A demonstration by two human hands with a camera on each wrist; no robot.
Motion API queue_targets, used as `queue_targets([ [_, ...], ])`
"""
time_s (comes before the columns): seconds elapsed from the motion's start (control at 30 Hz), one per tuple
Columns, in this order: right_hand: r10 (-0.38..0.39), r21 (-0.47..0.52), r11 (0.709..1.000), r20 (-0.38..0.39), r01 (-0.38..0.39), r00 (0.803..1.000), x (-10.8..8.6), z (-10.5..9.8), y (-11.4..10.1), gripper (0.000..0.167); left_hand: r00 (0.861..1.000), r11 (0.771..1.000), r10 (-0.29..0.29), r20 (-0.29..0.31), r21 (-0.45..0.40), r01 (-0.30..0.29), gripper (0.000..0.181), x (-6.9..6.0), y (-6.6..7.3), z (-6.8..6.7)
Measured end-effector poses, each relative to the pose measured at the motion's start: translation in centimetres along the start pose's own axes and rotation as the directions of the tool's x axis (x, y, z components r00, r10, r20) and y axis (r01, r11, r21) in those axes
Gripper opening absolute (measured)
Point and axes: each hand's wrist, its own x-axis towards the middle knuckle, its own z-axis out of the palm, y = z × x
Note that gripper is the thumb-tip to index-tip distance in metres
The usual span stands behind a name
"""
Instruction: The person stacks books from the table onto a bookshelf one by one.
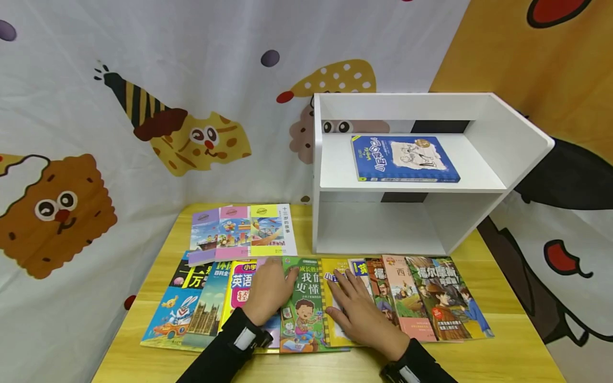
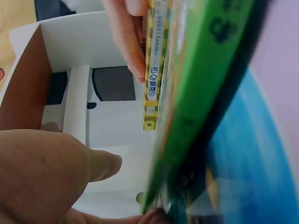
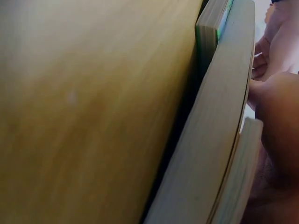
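Note:
In the head view, my left hand (image 1: 270, 291) lies over a purple book and the left edge of a green-covered book (image 1: 303, 319). Its thumb points over the green cover, while the other fingertips are mostly hidden at the books' upper edge. The left wrist view shows that thumb standing apart from the green book (image 2: 201, 79), with fingertips at its edge. My right hand (image 1: 362, 315) rests with spread fingers on a yellow book (image 1: 335, 335) beside the green one. From the right wrist, page edges (image 3: 210, 112) show close up along the hand.
Overlapping books spread both ways, from a rabbit-cover book (image 1: 172, 314) to a detective-cover book (image 1: 445, 298). Behind lie three thin books, one yellow and white (image 1: 273, 231). A white shelf (image 1: 373, 229) holds a blue book (image 1: 404, 159). All stand on a wooden table (image 1: 507, 319).

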Motion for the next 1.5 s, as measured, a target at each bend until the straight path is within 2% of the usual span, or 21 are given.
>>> queue_targets([
  [0.13, 0.000, 0.017, 1.000, 0.016, 0.000, 1.000, 0.1, -0.1, 0.1, 0.071, 0.992, 0.984, -0.058, 0.110, -0.159, 0.076, 0.050, 0.4, -0.1, -0.1],
  [0.3, 0.012, 0.067, 0.998, 0.009, -0.012, 1.000, 0.1, -0.3, 0.1, 0.072, 0.964, 0.949, -0.042, 0.264, -0.292, 0.121, 0.060, 0.5, -0.2, 0.0],
  [0.4, 0.027, 0.109, 0.994, 0.008, -0.028, 1.000, 0.1, -0.3, 0.1, 0.073, 0.948, 0.939, -0.021, 0.317, -0.320, 0.128, 0.058, 0.3, 0.0, -0.1],
  [0.57, 0.033, 0.155, 0.988, -0.047, -0.025, 0.998, 0.0, 0.2, 0.4, 0.072, 0.948, 0.927, 0.012, 0.318, -0.360, 0.109, 0.052, -0.3, 0.9, -0.5],
  [0.73, 0.021, 0.183, 0.983, -0.115, 0.000, 0.993, -0.5, 0.6, 0.7, 0.071, 0.953, 0.931, 0.058, 0.296, -0.362, 0.056, 0.055, -0.5, 2.1, -1.7],
  [0.87, 0.044, 0.220, 0.975, -0.117, -0.018, 0.992, -0.6, 0.5, 0.7, 0.072, 0.955, 0.940, 0.067, 0.288, -0.340, 0.036, 0.067, -0.7, 3.0, -3.8],
  [1.03, 0.095, 0.250, 0.965, -0.064, -0.076, 0.993, -0.7, 0.0, 0.7, 0.073, 0.963, 0.938, 0.068, 0.259, -0.344, 0.027, 0.072, -1.3, 3.8, -6.7],
  [1.17, 0.132, 0.305, 0.945, -0.038, -0.114, 0.991, -0.7, -0.9, 0.2, 0.067, 0.982, 0.927, 0.075, 0.176, -0.374, -0.004, 0.074, -1.5, 4.6, -8.5],
  [1.27, 0.161, 0.412, 0.900, -0.016, -0.140, 0.987, -0.7, -1.9, -0.5, 0.066, 0.990, 0.888, 0.062, 0.124, -0.459, 0.002, 0.074, -1.6, 5.2, -9.3],
  [1.33, 0.194, 0.524, 0.836, 0.001, -0.165, 0.981, -0.9, -2.6, -1.1, 0.068, 0.995, 0.839, 0.051, 0.091, -0.544, 0.007, 0.073, -1.7, 5.4, -9.3],
  [1.4, 0.227, 0.657, 0.734, 0.004, -0.173, 0.974, -1.1, -3.4, -1.5, 0.072, 0.996, 0.773, 0.048, 0.068, -0.635, 0.006, 0.068, -1.7, 5.4, -9.0],
  [1.5, 0.217, 0.844, 0.529, -0.033, -0.089, 0.976, -1.4, -4.5, -1.6, 0.069, 0.997, 0.674, 0.059, 0.050, -0.739, -0.003, 0.058, -1.5, 5.2, -8.2],
])
